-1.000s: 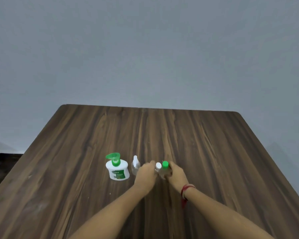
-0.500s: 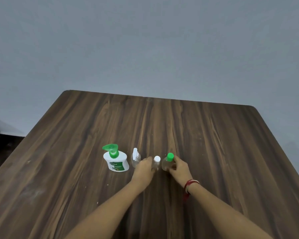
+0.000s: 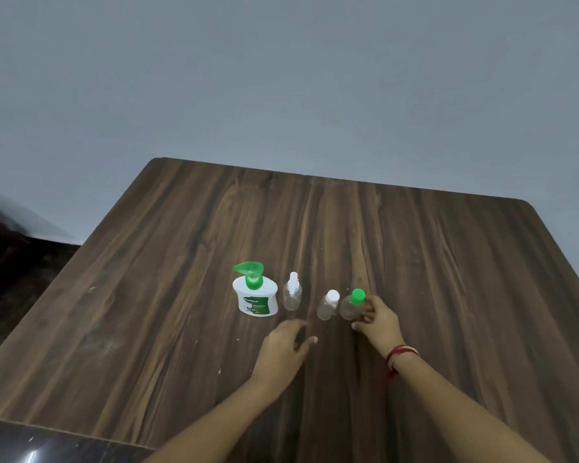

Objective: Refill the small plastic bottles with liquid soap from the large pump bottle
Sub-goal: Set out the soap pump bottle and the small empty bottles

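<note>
pump bottle: 1 | small bottles: 3 (one green-capped) | hands: 2 | table: 1

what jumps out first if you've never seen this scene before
The white pump bottle with its bright green pump stands out first, at the left end of a row of bottles in the middle of the dark wooden table. Next comes the green-capped bottle at the right end, held by the right hand, while the left hand is open in front of the row, holding nothing.
</note>
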`<state>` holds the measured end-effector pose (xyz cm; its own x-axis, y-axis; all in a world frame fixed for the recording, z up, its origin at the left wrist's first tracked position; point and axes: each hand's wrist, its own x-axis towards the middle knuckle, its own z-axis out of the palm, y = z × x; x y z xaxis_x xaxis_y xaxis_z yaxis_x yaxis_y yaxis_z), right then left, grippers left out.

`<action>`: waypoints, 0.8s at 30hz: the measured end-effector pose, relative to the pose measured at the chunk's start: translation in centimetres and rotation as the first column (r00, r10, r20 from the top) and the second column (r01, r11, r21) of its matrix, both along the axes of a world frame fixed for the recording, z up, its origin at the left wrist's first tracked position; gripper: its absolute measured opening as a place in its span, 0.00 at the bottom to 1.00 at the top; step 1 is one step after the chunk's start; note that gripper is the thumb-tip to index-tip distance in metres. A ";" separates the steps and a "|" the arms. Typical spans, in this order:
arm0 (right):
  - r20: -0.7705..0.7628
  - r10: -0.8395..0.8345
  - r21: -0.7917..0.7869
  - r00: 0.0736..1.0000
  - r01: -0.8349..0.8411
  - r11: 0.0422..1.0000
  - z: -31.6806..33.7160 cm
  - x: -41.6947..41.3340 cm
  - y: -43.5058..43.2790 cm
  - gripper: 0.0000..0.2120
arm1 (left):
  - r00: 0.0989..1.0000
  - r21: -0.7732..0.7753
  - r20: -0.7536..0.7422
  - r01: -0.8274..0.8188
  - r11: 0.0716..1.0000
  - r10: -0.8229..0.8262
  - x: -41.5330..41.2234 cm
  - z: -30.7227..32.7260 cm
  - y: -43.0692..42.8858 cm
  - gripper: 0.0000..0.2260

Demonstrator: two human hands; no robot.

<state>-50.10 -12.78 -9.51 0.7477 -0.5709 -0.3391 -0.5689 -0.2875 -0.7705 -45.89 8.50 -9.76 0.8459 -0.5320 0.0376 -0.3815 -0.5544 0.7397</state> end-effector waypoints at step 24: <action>0.676 0.260 -0.105 0.690 -0.258 0.960 -1.7 0.9 16.3 0.18 | 0.958 -0.703 0.028 -0.185 0.687 0.286 8.7 -4.2 5.9 0.32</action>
